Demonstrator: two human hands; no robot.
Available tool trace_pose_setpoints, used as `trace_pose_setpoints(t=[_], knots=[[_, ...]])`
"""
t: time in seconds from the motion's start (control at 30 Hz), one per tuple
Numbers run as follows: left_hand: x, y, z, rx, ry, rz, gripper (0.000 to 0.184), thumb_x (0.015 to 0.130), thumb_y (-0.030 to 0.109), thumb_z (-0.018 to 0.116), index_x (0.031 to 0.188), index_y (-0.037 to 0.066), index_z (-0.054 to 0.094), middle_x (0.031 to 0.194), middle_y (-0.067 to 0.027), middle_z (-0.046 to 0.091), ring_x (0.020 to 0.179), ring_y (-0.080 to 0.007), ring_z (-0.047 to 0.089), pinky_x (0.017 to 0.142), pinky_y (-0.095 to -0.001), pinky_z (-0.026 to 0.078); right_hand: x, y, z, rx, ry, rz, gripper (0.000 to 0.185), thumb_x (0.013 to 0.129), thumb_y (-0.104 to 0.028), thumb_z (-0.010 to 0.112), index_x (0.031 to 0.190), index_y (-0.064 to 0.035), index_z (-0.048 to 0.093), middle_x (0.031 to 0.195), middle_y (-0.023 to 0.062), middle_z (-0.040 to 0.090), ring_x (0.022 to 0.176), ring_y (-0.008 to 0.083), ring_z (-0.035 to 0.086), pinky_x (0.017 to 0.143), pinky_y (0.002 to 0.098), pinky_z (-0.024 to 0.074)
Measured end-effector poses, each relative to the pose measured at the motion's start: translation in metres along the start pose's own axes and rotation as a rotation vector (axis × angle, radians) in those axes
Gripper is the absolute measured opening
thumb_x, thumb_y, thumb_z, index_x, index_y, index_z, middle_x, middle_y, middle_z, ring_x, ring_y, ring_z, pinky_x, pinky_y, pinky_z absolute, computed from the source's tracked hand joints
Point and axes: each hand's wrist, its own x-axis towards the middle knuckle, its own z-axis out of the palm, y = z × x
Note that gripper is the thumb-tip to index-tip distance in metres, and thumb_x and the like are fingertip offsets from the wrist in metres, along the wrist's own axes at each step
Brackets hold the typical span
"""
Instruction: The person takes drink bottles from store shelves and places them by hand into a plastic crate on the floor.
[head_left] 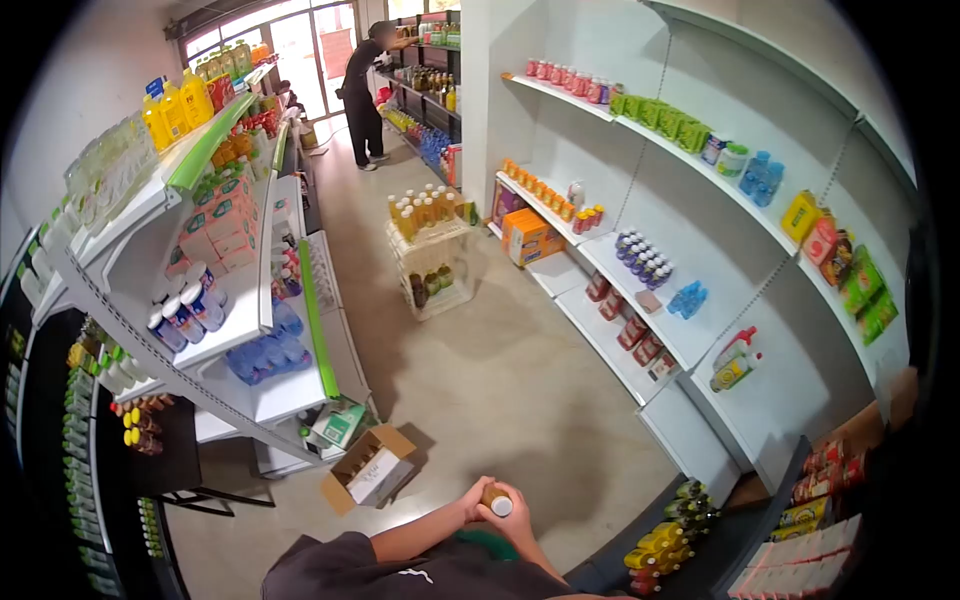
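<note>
Close to my body, at the bottom middle of the head view, a small brown bottle [490, 493] with a white cap is held between both hands. My left hand [469, 505] closes round it from the left side. From the right, my right hand [519, 515] wraps it, with fingers near the cap. The cap faces up toward me; the label is too small to read. An open cardboard box [345, 497] with a white item and some contents sits on the floor to the left of my hands.
Stocked shelving [290, 400] stands on the left, and white wall shelves [640, 397] run along the right. A cream crate stand [440, 300] with bottles is mid-aisle. Farther off, a person [362, 90] in dark clothes reaches to a shelf. Dark shelves with bottles [655, 550] border the lower right.
</note>
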Motion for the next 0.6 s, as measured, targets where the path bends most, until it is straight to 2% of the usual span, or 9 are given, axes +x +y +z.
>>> trace_pose_setpoints(t=[0.07, 0.13, 0.17, 0.23, 0.27, 0.37, 0.4, 0.5, 0.6], knots=[[0.005, 0.024, -0.013, -0.050, 0.022, 0.033, 0.036, 0.087, 0.040, 0.048, 0.102, 0.007, 0.053, 0.095, -0.0115, 0.059, 0.091, -0.0274, 0.060, 0.080, -0.0414, 0.051, 0.020, 0.011, 0.014, 0.079, -0.045, 0.063, 0.038, 0.074, -0.025, 0.077, 0.100, -0.0031, 0.060, 0.105, 0.0113, 0.059, 0.098, 0.0243, 0.060, 0.085, 0.0334, 0.0468], [0.018, 0.050, -0.010, -0.002, 0.262, 0.210, 0.039, 0.084, 0.037, 0.057, 0.106, 0.006, 0.048, 0.093, -0.0125, 0.056, 0.087, -0.0271, 0.059, 0.073, -0.0407, 0.052, 0.048, 0.026, 0.022, 0.516, -0.095, 0.478, 0.042, 0.079, -0.017, 0.071, 0.112, -0.0001, 0.051, 0.106, 0.0148, 0.057, 0.096, 0.0260, 0.061, 0.078, 0.0348, 0.0515], [0.025, 0.065, -0.006, -0.015, 0.278, 0.237, 0.039, 0.084, 0.037, 0.057, 0.106, 0.006, 0.048, 0.093, -0.0125, 0.056, 0.087, -0.0271, 0.059, 0.073, -0.0407, 0.052, 0.065, 0.023, 0.024, 0.526, -0.127, 0.471, 0.042, 0.079, -0.017, 0.071, 0.112, -0.0001, 0.051, 0.106, 0.0148, 0.057, 0.096, 0.0260, 0.061, 0.078, 0.0348, 0.0515], [0.046, 0.085, 0.012, 0.393, 0.497, 0.328, 0.052, 0.079, 0.034, 0.066, 0.114, 0.006, 0.041, 0.095, -0.0130, 0.054, 0.083, -0.0250, 0.059, 0.069, -0.0395, 0.052, 0.091, 0.017, 0.009, 0.702, -0.094, 0.786, 0.053, 0.082, -0.009, 0.067, 0.124, 0.0011, 0.036, 0.108, 0.0213, 0.053, 0.088, 0.0307, 0.064, 0.067, 0.0372, 0.0559], [0.061, 0.099, 0.013, 0.493, 0.423, 0.355, 0.064, 0.076, 0.038, 0.070, 0.119, 0.006, 0.035, 0.100, -0.0153, 0.052, 0.081, -0.0238, 0.058, 0.064, -0.0381, 0.051, 0.107, 0.044, 0.009, 0.730, -0.128, 0.764, 0.064, 0.081, -0.005, 0.065, 0.128, 0.0003, 0.022, 0.109, 0.0259, 0.049, 0.077, 0.0349, 0.065, 0.055, 0.0390, 0.0563], [0.096, 0.135, 0.035, 0.595, 0.405, 0.292, 0.062, 0.078, 0.037, 0.069, 0.119, 0.005, 0.035, 0.102, -0.0175, 0.051, 0.081, -0.0241, 0.058, 0.058, -0.0370, 0.051, 0.162, 0.081, 0.000, 0.706, -0.090, 0.877, 0.058, 0.081, -0.004, 0.063, 0.125, 0.0013, 0.024, 0.107, 0.0253, 0.049, 0.071, 0.0330, 0.065, 0.054, 0.0378, 0.0553], [0.106, 0.148, 0.041, 0.578, 0.396, 0.279, 0.061, 0.079, 0.036, 0.068, 0.119, 0.005, 0.034, 0.104, -0.0192, 0.050, 0.080, -0.0251, 0.058, 0.054, -0.0365, 0.051, 0.184, 0.087, -0.001, 0.671, -0.121, 0.896, 0.059, 0.081, -0.004, 0.061, 0.124, 0.0026, 0.022, 0.105, 0.0252, 0.050, 0.068, 0.0318, 0.064, 0.053, 0.0373, 0.0545], [0.139, 0.197, 0.049, 0.462, 0.448, 0.207, 0.059, 0.081, 0.036, 0.067, 0.120, 0.005, 0.034, 0.105, -0.0194, 0.051, 0.079, -0.0260, 0.059, 0.053, -0.0376, 0.052, 0.255, 0.099, -0.004, 0.685, -0.223, 0.999, 0.059, 0.081, -0.005, 0.062, 0.124, 0.0034, 0.022, 0.106, 0.0251, 0.050, 0.065, 0.0302, 0.062, 0.053, 0.0363, 0.0543], [0.167, 0.243, 0.045, 0.368, 0.503, 0.346, 0.057, 0.082, 0.035, 0.066, 0.120, 0.004, 0.034, 0.106, -0.0195, 0.050, 0.079, -0.0274, 0.059, 0.053, -0.0394, 0.053, 0.322, 0.110, 0.001, 0.780, -0.411, 0.974, 0.058, 0.081, -0.008, 0.063, 0.122, 0.0037, 0.023, 0.106, 0.0245, 0.050, 0.065, 0.0287, 0.061, 0.053, 0.0356, 0.0537]])
